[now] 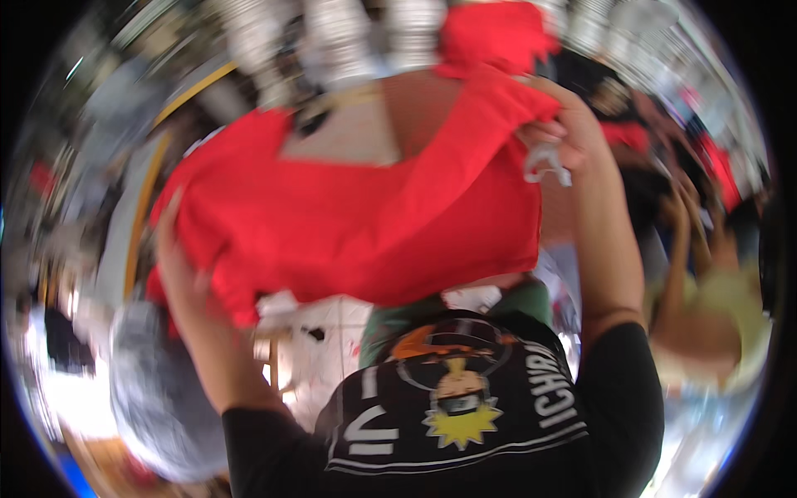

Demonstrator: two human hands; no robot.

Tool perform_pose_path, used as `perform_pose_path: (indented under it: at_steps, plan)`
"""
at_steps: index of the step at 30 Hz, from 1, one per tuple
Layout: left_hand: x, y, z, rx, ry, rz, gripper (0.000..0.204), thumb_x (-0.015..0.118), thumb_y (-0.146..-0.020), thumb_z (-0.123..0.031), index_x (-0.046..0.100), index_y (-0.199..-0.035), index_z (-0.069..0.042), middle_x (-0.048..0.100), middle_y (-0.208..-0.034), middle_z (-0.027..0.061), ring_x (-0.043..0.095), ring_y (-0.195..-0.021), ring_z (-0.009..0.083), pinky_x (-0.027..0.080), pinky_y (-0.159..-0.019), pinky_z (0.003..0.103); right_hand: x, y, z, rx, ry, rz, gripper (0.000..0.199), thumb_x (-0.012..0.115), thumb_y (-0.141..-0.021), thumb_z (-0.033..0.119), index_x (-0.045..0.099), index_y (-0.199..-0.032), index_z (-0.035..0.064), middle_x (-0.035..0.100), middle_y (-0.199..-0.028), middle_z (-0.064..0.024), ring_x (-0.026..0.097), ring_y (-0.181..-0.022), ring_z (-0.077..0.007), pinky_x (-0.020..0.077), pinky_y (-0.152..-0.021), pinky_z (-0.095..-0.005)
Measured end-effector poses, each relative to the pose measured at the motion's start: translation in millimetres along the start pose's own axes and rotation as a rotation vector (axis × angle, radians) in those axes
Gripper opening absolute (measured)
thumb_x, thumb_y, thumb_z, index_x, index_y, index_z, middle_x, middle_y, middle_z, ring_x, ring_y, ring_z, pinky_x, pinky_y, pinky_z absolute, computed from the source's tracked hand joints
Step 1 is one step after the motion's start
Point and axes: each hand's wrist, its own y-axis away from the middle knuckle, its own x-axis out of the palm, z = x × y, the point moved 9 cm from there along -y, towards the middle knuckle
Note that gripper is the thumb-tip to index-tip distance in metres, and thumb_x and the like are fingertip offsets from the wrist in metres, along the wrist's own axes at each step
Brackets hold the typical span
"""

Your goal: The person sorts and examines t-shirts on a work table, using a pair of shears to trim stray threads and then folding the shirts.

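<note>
A red garment hangs stretched out between my two hands, folded and partly smeared by motion. At its left side my left hand grips the cloth; the fingers are blurred. My right hand is closed on the upper right part of the garment, with a raised fold running down and left from it. A small white-grey looped thing shows at the right hand's fingers; its kind is not clear.
Behind the garment lies a brown work surface, with more red cloth at the back. Several white thread cones stand beyond. A yellow-edged table and a grey bundle are left. A person works at right.
</note>
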Motion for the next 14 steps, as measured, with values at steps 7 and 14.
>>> perform_pose_path:
  at_steps: [7, 14]
  plan:
    - [2.9, 47.4, -188.4, 0.883, 0.014, -0.131, 0.038, 0.052, -0.086, -0.02, 0.051, -0.117, 0.0, 0.057, -0.115, 0.0129, 0.054, -0.11, 0.0265, 0.045, -0.092, 0.04, 156.7, -141.3, 30.6, -0.242, -0.074, 0.304, 0.024, 0.065, -0.084, 0.028, 0.052, -0.084, 0.0087, 0.044, -0.053, 0.0025, 0.032, -0.038, -0.0051, 0.0247, -0.036, -0.0175]
    - [-66.1, 35.8, -51.3, 0.436, -0.007, -0.404, 0.06, 0.06, -0.076, -0.006, 0.04, -0.133, -0.009, 0.046, -0.132, 0.0063, 0.044, -0.121, 0.0243, 0.035, -0.104, 0.04, 112.4, -191.1, -71.3, -0.139, 0.587, 0.228, 0.041, 0.059, -0.085, 0.026, 0.053, -0.114, -0.0007, 0.068, -0.083, -0.0096, 0.034, -0.037, -0.0046, 0.0256, -0.036, -0.019]
